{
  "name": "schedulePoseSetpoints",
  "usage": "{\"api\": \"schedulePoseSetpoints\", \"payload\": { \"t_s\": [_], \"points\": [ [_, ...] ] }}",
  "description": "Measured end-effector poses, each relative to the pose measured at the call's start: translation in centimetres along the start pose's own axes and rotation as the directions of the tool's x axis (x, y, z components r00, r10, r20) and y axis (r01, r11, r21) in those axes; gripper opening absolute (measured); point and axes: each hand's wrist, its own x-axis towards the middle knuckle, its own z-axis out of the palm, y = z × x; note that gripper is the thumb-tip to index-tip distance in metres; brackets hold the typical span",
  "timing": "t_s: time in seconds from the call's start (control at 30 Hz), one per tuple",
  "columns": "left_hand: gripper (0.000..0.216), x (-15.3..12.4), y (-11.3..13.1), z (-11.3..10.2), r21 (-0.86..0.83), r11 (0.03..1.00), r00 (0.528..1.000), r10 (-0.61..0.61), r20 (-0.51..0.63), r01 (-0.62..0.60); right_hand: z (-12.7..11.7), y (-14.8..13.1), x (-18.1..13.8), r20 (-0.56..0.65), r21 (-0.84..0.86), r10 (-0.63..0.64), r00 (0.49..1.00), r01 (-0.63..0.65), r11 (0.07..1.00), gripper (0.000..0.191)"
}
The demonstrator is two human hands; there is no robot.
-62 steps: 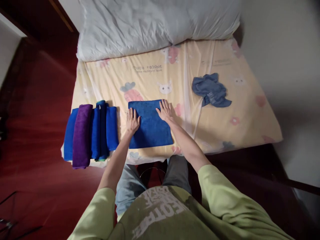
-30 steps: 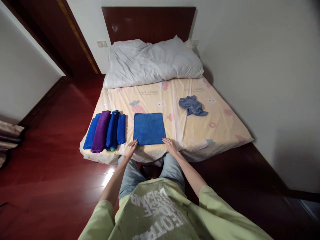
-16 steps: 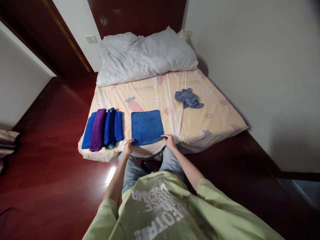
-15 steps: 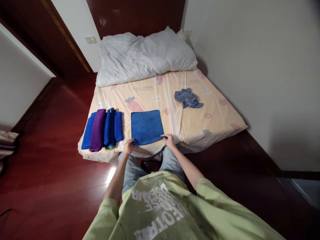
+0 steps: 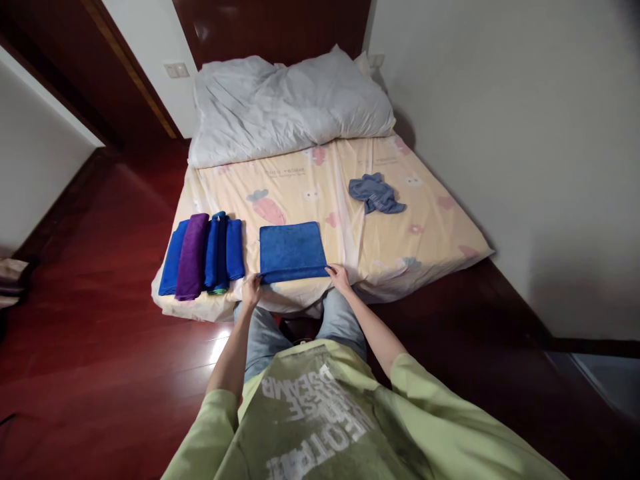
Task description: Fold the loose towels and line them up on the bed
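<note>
A blue towel (image 5: 291,245) lies spread on the bed near its front edge, its near edge folded over in a narrow strip. My left hand (image 5: 251,289) pinches the near left corner of that strip. At the near right corner, my right hand (image 5: 340,277) is closed on the towel in the same way. Left of it lies a row of folded towels: a purple towel (image 5: 192,257) with blue towels (image 5: 235,249) on both sides, one showing a green edge. A crumpled grey-blue cloth (image 5: 376,193) rests farther back on the right.
The bed (image 5: 425,230) has a pale yellow patterned sheet. White bedding (image 5: 290,107) is heaped against the dark headboard (image 5: 280,27). A wall (image 5: 525,153) runs along the right side, and dark red floor (image 5: 100,320) surrounds the bed's front and left.
Both hands have brought the towel's near edge up and away from me, so a strip now folds over and the towel looks shorter. The view has shifted slightly.
</note>
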Motion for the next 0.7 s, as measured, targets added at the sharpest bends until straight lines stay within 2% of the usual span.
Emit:
{"api": "schedulePoseSetpoints", "payload": {
  "t_s": [0.3,0.7],
  "points": [
    [0.034,0.3,-0.4,1.0,0.013,1.0,0.999,-0.025,-0.034,0.025,0.8,1.2,0.6,-0.029,-0.057,0.042,0.999,-0.044,0.997,0.048],
    [0.03,-0.6,0.0,0.0,-0.044,0.999,1.0,-0.031,0.002,0.031,0.4,0.9,0.3,-0.058,-0.005,0.057,0.997,-0.058,0.998,0.049]
  ]
}}
